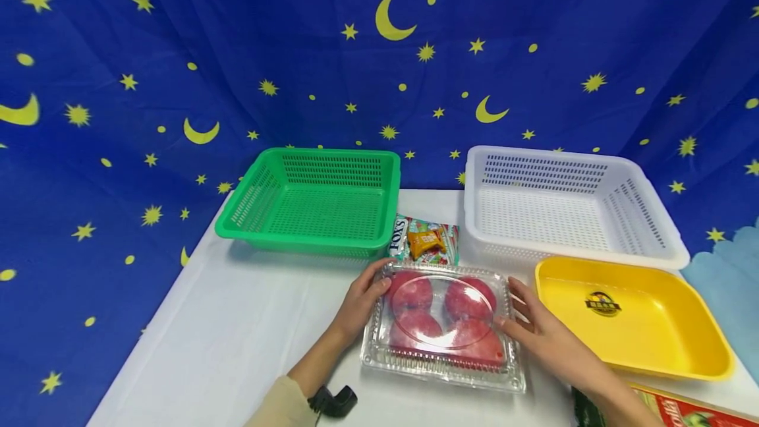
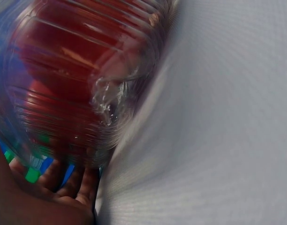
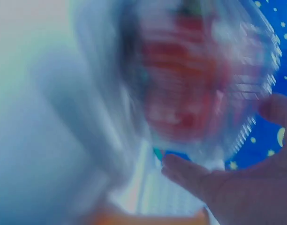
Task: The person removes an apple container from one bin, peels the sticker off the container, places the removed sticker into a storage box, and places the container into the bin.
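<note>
A clear plastic clamshell box [image 1: 441, 374] with several round red fruits [image 1: 471, 298] inside is between my two hands, its lid closed. My left hand [image 1: 358, 302] grips its left edge, thumb over the rim. In the left wrist view, fingers [image 2: 78, 183] show beyond the ribbed wall. My right hand [image 1: 542, 331] holds the right side, with the thumb against the lid and the other fingers along the far right corner. The right wrist view is blurred, but fingers [image 3: 190, 176] lie against the box there. Whether its base touches the table cannot be told.
Behind the box lie a FOX'S candy bag [image 1: 447, 252] and a small orange packet [image 1: 425, 241]. A green basket [image 1: 320, 242] stands back left, a white basket [image 1: 569, 249] back right. A yellow tray [image 1: 628, 341] is at right, near a red carton [image 1: 682, 410].
</note>
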`<state>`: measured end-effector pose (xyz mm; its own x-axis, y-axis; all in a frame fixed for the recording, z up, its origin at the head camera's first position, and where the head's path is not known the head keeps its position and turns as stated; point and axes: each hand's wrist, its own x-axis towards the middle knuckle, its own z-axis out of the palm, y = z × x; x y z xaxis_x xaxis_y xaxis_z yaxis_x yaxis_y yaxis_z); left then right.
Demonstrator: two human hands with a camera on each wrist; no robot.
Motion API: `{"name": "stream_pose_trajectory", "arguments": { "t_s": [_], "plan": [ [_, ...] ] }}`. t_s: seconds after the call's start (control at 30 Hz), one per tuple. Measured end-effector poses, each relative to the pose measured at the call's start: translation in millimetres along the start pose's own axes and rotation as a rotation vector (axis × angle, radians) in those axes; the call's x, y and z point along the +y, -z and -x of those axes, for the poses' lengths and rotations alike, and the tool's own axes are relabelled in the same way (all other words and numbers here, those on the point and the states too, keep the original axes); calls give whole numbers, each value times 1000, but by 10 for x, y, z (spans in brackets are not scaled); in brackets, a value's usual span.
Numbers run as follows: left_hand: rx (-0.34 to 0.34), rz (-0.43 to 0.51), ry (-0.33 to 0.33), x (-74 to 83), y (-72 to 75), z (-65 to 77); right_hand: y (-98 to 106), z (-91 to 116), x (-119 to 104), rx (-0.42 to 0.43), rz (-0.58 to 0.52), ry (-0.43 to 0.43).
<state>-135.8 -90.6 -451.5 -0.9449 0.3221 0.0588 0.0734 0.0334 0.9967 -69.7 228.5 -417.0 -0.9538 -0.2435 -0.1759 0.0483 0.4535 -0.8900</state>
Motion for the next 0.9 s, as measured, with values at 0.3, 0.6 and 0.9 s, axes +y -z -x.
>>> {"name": "stream_pose_trajectory", "arguments": {
  "t_s": [0.3, 0.6, 0.9],
  "plan": [
    [-7, -14, 4, 14, -6, -5, -155, -20, 102, 7, -275, -248],
    [-12, -20, -10, 12, -3, 2, -176, 39, 144, -21, -502, -307],
    [10, -18, -30, 7, 10, 12, -199, 36, 143, 0, -540, -298]
  ]
}}
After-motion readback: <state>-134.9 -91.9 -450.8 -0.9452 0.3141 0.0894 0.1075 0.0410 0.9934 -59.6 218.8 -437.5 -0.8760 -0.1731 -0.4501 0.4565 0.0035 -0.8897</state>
